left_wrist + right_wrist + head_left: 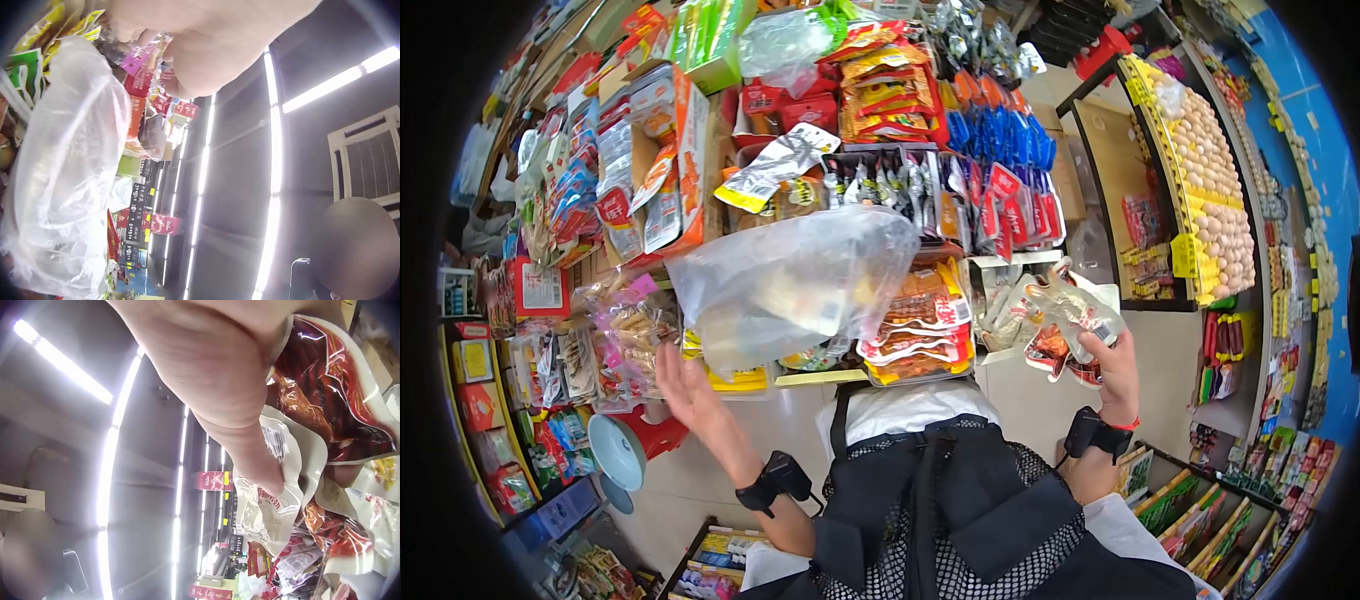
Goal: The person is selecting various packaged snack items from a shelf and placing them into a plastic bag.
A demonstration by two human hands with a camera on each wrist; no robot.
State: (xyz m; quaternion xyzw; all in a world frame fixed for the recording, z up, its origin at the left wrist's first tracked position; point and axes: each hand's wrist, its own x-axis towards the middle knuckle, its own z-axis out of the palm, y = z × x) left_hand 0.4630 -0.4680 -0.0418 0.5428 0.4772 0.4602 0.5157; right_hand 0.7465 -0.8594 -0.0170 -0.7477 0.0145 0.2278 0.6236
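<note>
My right hand (1112,375) grips a few glossy snack packets (1072,312) over the right end of the display. In the right wrist view the thumb presses on a white packet (265,506), and a red-brown packet with a meat picture (337,387) fans out beside it. My left hand (700,405) is raised at the left with its fingers extended, holding nothing visible. Close to its fingertips is a clear bag of tan snacks (635,335) with a pink tag. A large translucent plastic bag (770,285) lies across the goods between the hands.
A box of red-orange meat packets (920,325) stands in front of me. Behind it are boxes of dark and blue packets (1000,135). Egg trays (1200,170) fill a rack at the right. A pale blue basin (617,452) sits low on the left.
</note>
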